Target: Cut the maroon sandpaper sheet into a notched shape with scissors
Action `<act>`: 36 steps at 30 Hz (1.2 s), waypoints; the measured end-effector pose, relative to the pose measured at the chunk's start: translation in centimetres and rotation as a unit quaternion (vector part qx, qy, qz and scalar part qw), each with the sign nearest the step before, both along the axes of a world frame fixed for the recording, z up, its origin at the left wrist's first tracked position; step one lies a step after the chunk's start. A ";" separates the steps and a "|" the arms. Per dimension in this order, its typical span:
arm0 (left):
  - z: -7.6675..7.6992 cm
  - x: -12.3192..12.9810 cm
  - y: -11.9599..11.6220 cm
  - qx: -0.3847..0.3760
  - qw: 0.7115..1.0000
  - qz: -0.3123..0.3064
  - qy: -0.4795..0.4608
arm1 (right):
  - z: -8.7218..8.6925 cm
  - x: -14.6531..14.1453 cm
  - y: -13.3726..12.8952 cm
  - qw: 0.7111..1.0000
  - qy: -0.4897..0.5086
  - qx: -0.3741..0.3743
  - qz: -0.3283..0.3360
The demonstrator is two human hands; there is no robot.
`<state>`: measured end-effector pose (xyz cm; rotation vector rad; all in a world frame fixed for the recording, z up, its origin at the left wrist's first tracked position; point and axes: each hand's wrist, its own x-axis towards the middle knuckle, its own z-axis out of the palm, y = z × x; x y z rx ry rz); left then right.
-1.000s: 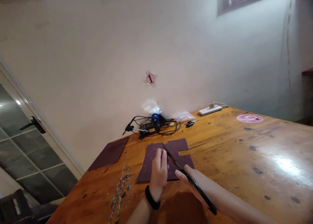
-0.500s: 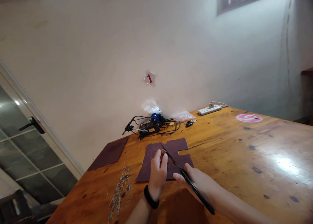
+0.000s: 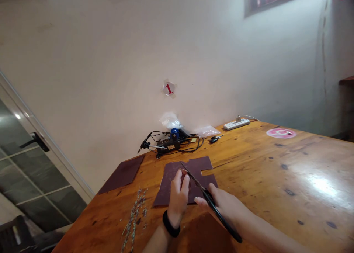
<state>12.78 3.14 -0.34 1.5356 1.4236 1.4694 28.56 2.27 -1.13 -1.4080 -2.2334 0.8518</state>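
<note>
My right hand (image 3: 225, 203) is wrapped round a pair of black-handled scissors (image 3: 212, 200), whose narrow dark blades point up and left. The blades reach the fingertips of my left hand (image 3: 179, 196), which wears a black wristband. Its thumb and fingers are pinched together; a thin pale sliver shows at the tips, too small to name. Beneath both hands lies a dark maroon sheet (image 3: 167, 183) with a notch cut in its right edge. To the left, thin twisted wire-like scraps (image 3: 134, 216) are strewn on the wooden table (image 3: 262, 194).
Another maroon sheet (image 3: 123, 173) lies at the table's left edge. Along the wall are a black device with tangled cables (image 3: 168, 144), clear plastic bags (image 3: 207, 131), a key set (image 3: 214, 139) and a white power strip (image 3: 236, 124). A pink round sticker (image 3: 280, 133) is farther right.
The whole view has shifted very slightly. Both hands and the scissors keep nearly the same pose over the maroon sheet.
</note>
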 end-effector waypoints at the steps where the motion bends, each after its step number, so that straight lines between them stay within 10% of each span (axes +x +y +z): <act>1: 0.1 0.1 0.0 -0.007 1.000 -0.009 -0.007 | 0.0 0.0 0.0 1.000 -0.004 0.002 0.000; 36: 0.5 0.7 -0.4 -0.047 0.997 -0.018 -0.054 | 0.5 -0.1 -0.4 0.994 -0.082 0.058 -0.032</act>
